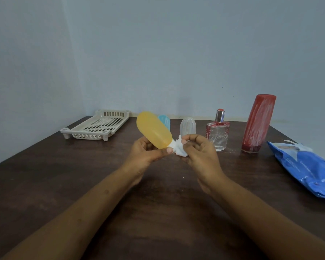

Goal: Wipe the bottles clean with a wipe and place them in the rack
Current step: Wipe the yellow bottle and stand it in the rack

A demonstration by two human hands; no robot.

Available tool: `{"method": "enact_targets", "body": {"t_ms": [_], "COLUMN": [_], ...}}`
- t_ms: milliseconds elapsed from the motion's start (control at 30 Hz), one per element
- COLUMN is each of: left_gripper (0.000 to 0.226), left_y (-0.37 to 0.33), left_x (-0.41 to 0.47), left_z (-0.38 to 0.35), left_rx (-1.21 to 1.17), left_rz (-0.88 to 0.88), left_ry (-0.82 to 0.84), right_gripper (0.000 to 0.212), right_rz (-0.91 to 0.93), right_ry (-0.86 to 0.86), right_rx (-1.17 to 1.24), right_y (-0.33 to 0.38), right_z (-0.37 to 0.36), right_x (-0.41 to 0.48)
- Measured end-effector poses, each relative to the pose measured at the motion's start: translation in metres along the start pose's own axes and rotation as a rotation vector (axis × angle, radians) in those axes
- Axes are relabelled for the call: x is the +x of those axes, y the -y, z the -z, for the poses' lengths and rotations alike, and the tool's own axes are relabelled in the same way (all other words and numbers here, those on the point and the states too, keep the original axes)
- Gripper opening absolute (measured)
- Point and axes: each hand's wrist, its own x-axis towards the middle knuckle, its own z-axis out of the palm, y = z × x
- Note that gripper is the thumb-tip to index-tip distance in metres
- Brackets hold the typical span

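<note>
Hands meet above the middle of the dark wooden table [158, 212]. The left hand [144, 152] grips a yellow bottle [154, 129] round its lower body, fingers curled behind it and thumb lying along its near side by the neck; the bottle is held off the table and tilted, its rounded base up and to the far left, its neck down and to the right. The right hand [199, 152] pinches a crumpled white wipe [179, 151] with curled fingers and holds it bunched against the neck end of the bottle, so the cap is hidden.

Behind the hands, towards the far edge, a small blue bottle [165, 121] shows partly behind the yellow one; just to its right stands a small clear ribbed bottle [188, 126]; further right a square glass perfume bottle [218, 134] with a silver collar stands upright; right of that stands a tall red bottle [257, 124], streaked with white. At the far left lies a cream slotted rack [98, 126], well apart from the bottles and holding nothing; at the right edge lies a blue pack of wipes [308, 169], flat on the table with its flap lifted.
</note>
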Motion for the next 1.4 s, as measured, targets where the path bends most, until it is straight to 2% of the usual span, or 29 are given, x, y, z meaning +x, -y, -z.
{"method": "enact_targets", "body": {"t_ms": [167,333,467,633,867,1200,1400], "left_gripper": [0.040,0.039,0.045,0.037,0.046,0.056,0.063], "left_y": [0.000,0.000,-0.001,0.000,0.009,0.015,0.013], "left_x": [-0.002,0.002,0.006,0.006,0.008,0.006,0.001], "left_z": [-0.002,-0.001,0.008,0.010,0.013,0.007,0.001], "left_rx": [-0.018,0.034,0.084,0.287,0.622,0.655,0.636], "left_rz": [-0.024,-0.055,-0.025,0.018,0.074,0.072,0.094], "left_ry": [0.022,-0.038,-0.064,-0.084,-0.136,-0.099,-0.143], "right_gripper": [0.011,0.010,0.008,0.008,0.010,0.025,0.029], "right_rz": [-0.066,-0.126,-0.114,-0.055,-0.008,-0.073,-0.065], "right_ry": [-0.010,0.004,0.023,0.030,-0.007,0.049,0.043], "right_rx": [-0.074,0.065,0.049,0.083,0.058,-0.117,-0.175], "right_y": [-0.009,-0.008,-0.003,0.004,0.009,-0.005,-0.008], "right_z": [-0.002,-0.007,-0.006,-0.001,0.010,0.014,0.016], "right_x": [0.001,-0.002,-0.003,0.001,0.006,0.012,0.014]}}
